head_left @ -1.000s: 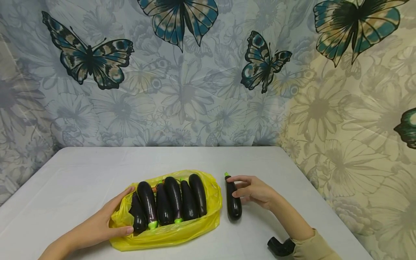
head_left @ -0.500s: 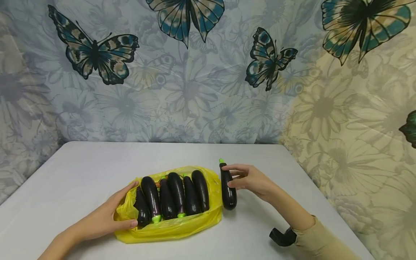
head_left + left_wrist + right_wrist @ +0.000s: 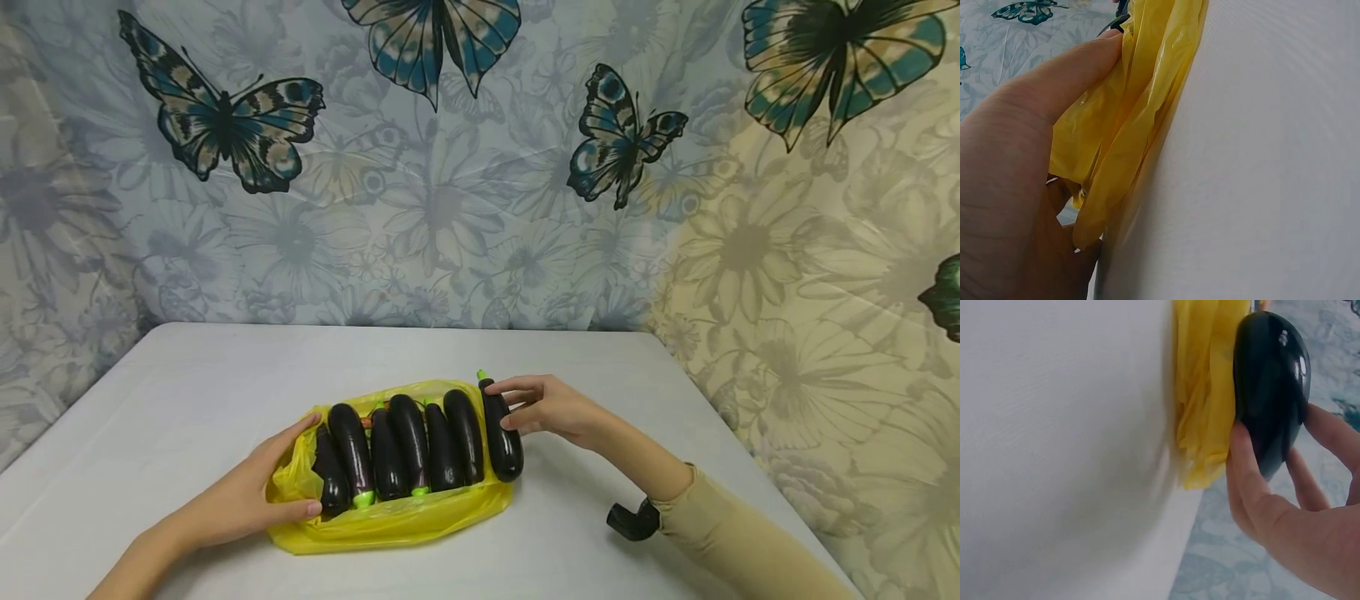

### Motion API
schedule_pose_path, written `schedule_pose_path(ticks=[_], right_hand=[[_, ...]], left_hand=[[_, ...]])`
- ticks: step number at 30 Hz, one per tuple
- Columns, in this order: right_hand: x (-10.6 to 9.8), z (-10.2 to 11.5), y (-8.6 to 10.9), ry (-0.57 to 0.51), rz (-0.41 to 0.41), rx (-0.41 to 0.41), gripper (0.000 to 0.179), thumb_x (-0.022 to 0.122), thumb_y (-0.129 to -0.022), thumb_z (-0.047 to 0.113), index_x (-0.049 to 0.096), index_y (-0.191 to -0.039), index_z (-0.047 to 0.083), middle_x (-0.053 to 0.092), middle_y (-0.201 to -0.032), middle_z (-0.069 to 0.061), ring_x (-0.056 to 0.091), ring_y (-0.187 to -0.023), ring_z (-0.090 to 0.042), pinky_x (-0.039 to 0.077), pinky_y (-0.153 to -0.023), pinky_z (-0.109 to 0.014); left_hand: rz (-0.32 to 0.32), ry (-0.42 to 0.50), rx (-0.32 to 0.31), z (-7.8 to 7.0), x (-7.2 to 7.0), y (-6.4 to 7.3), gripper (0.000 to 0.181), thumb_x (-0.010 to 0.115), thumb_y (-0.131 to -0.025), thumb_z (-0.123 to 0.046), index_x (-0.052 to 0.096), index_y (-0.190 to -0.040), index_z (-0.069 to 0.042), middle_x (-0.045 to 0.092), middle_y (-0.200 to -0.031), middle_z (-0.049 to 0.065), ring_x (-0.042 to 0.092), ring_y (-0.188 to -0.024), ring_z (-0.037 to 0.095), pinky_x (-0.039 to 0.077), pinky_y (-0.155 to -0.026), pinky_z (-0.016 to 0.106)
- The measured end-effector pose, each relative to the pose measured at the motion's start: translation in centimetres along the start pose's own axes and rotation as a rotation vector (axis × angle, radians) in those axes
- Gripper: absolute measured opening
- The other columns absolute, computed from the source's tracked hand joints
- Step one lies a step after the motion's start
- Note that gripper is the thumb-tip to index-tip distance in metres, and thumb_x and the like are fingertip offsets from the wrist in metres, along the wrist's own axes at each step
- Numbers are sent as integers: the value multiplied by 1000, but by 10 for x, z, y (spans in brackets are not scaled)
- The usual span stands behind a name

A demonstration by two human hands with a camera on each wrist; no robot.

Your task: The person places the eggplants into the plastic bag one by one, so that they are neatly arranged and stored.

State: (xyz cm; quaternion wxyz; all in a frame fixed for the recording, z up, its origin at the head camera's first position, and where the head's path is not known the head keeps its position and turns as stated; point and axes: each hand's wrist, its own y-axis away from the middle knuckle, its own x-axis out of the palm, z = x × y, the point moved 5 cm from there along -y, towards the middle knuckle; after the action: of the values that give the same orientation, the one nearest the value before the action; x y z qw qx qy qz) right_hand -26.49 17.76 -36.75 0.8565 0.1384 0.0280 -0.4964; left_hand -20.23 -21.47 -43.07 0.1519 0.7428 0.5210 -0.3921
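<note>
A yellow plastic bag (image 3: pixel 397 527) lies on the table with its mouth spread, and several dark eggplants (image 3: pixel 408 442) sit side by side inside. My left hand (image 3: pixel 228 500) grips the bag's left end, thumb at the near side and fingers at the far side; the left wrist view shows the thumb pressed on the folded plastic (image 3: pixel 1141 106). In my right hand (image 3: pixel 557 410) is one more eggplant (image 3: pixel 501 437), green stem upward, held between thumb and fingers at the bag's right rim. The right wrist view shows its rounded end (image 3: pixel 1272 375) beside the yellow plastic.
The white table (image 3: pixel 247 367) reaches back to a patterned cloth (image 3: pixel 442 208) with butterflies. A short black curved piece (image 3: pixel 633 521) is at the right sleeve (image 3: pixel 735 517). Something reddish (image 3: pixel 367 422) shows among the bagged eggplants.
My right hand has lifted the separate eggplant from the table and carried it left to the bag's right rim. The left hand keeps its hold on the bag.
</note>
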Motion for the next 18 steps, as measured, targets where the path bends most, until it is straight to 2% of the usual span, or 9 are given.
schedule_pose_path(ticks=[9, 18], right_hand=[[8, -5, -11, -40, 18, 0, 54, 78, -80, 3, 63, -132, 5, 47, -139, -23, 63, -105, -30, 53, -89, -42], [7, -6, -5, 51, 1, 30, 52, 79, -79, 4, 66, -128, 5, 50, -136, -22, 60, -109, -29, 55, -85, -42]], left_hand=[[9, 5, -19, -1, 0, 2, 104, 77, -79, -54, 18, -159, -25, 23, -158, 16, 23, -139, 45, 24, -100, 74], [8, 10, -18, -1, 0, 1, 103, 78, -79, -54, 18, -158, -27, 23, -158, 15, 23, -139, 44, 24, -100, 74]])
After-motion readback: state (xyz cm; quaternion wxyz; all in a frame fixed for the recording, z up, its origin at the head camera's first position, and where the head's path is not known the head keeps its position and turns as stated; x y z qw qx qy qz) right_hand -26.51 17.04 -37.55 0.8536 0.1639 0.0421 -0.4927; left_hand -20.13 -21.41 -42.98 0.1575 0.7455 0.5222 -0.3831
